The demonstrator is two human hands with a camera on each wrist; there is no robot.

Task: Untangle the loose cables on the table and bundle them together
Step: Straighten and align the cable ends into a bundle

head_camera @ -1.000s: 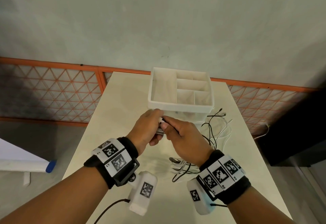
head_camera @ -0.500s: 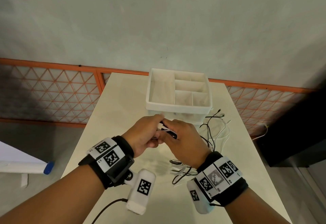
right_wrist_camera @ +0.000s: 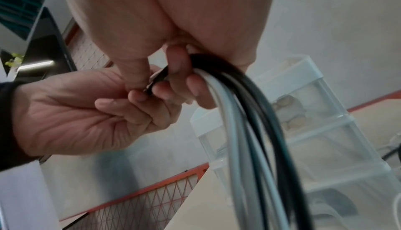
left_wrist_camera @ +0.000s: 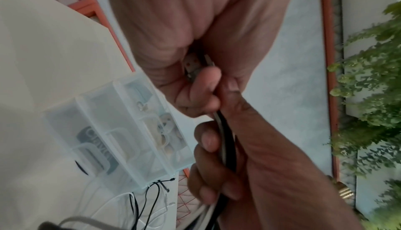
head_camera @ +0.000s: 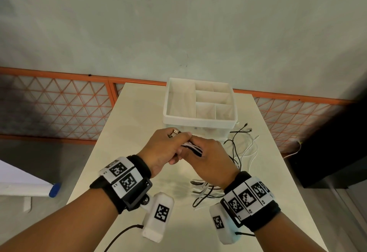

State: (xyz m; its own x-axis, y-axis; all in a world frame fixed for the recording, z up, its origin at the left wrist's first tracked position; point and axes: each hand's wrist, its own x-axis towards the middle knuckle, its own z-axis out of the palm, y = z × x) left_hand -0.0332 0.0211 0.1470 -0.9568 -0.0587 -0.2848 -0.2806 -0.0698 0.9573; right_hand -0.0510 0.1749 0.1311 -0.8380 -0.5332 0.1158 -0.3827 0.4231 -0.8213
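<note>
Both hands were up over the tabletop [head_camera: 127, 132], just in front of the organizer [head_camera: 200, 121]. The right hand [head_camera: 210, 160] was wrapped around the cables [right_wrist_camera: 245, 125], a black-and-white bunch hanging down out of the fist. The left hand [head_camera: 164, 150] pinched the plugs [left_wrist_camera: 192, 65] at the top end of that bunch, fingers curled around them. More cables, loose ones [head_camera: 242, 148], lay on the tabletop right of the hands, beside the organizer.

Black and white cables [head_camera: 191, 146] cross a cream table [head_camera: 127, 132]. Beside the white, translucent organizer box [head_camera: 200, 119], an orange railing [head_camera: 59, 75] frames a triangular lattice; wristbands [head_camera: 123, 178] show black-and-white square markers.
</note>
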